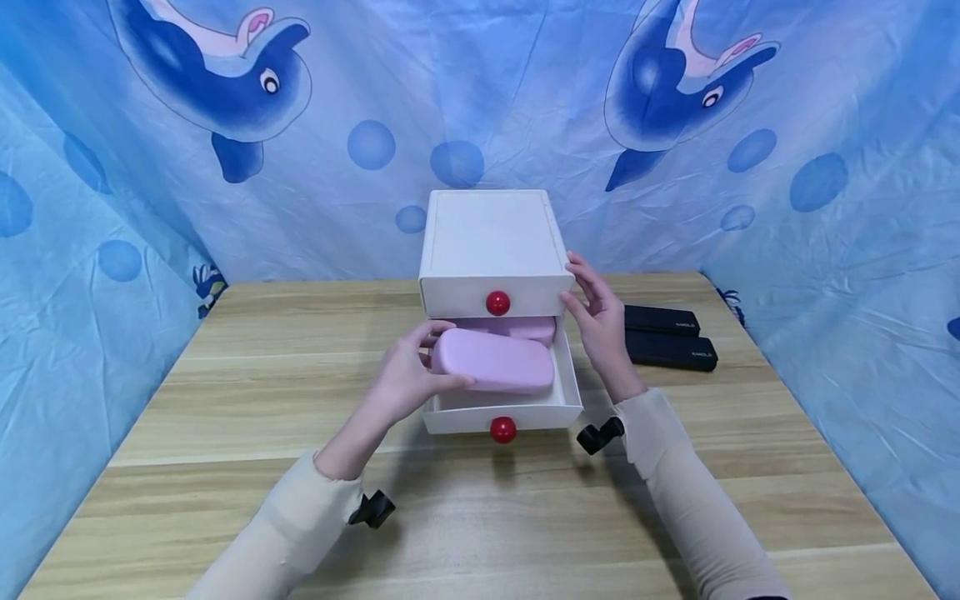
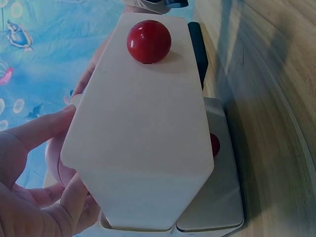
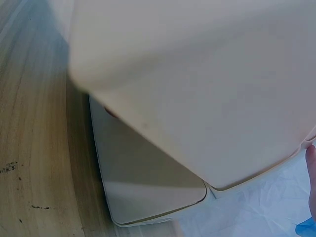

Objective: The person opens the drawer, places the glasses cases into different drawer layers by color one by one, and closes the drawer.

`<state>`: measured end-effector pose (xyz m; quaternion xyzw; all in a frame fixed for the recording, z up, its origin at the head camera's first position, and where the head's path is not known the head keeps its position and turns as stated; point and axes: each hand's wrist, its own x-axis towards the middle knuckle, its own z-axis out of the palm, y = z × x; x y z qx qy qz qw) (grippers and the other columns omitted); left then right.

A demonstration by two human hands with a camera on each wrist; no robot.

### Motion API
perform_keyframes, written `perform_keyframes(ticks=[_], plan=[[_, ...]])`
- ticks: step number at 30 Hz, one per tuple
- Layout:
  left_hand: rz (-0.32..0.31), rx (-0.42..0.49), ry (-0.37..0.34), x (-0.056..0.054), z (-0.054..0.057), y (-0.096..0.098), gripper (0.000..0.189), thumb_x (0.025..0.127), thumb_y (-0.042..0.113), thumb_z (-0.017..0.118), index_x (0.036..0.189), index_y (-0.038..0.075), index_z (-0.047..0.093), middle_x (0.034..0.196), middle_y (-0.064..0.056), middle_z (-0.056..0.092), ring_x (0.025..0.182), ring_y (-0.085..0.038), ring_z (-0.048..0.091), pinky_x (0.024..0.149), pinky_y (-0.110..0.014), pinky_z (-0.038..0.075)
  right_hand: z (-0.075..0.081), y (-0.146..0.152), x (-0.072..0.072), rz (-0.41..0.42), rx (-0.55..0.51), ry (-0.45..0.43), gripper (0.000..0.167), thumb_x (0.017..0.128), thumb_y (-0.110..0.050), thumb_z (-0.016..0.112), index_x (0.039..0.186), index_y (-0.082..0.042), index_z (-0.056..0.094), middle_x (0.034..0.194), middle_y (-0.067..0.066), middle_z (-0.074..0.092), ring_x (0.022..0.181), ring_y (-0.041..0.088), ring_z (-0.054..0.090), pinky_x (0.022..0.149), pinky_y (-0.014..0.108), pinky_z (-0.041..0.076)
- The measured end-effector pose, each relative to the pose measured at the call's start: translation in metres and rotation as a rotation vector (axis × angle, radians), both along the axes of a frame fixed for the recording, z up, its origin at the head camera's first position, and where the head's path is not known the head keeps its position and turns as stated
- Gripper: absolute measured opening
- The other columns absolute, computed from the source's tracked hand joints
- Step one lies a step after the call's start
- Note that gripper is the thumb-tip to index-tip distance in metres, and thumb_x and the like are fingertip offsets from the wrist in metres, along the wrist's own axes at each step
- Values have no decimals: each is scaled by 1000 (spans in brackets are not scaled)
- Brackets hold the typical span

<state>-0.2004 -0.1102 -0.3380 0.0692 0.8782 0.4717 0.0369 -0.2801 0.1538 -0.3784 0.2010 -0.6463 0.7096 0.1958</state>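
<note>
A lilac glasses case (image 1: pixel 492 361) sits tilted over the pulled-out white drawer (image 1: pixel 503 419), with a second lilac case (image 1: pixel 536 330) behind it, partly hidden. My left hand (image 1: pixel 408 371) grips the front case by its left end, thumb at the near side and fingers behind. Seen from the left wrist, that hand (image 2: pixel 44 182) is beside the drawer's wall, and the case (image 2: pixel 58 158) shows only in part. Up at the right front corner of the white drawer cabinet (image 1: pixel 491 233), my right hand (image 1: pixel 600 321) touches the cabinet with thumb and fingertips.
Above the open drawer is a closed drawer with a red knob (image 1: pixel 498 303). Another closed drawer (image 2: pixel 224 187) lies below it in the left wrist view. Two slim black cases (image 1: pixel 667 348) lie right of the cabinet on the wooden table (image 1: pixel 247 400). A blue dolphin curtain (image 1: pixel 517 100) hangs behind.
</note>
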Motion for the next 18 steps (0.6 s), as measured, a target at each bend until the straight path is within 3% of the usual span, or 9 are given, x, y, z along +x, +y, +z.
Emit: perform_keyframes(ticks=[10,18], plan=[[12,-55,37,1,1,4,71,73,17,85,134,10,49,128,-18,59,105,-32,61,88,-43,55,0,0,-1,4,0,-3,40,94,0,58,133,7,51,152,10,43,139,15,43,103,18,47],[-33,-89,43,4,2,7,74,71,13,86,134,7,48,131,-19,57,112,-35,61,95,-49,53,-1,0,-1,-1,-13,5,39,94,1,58,132,8,51,151,10,44,138,14,44,103,18,46]])
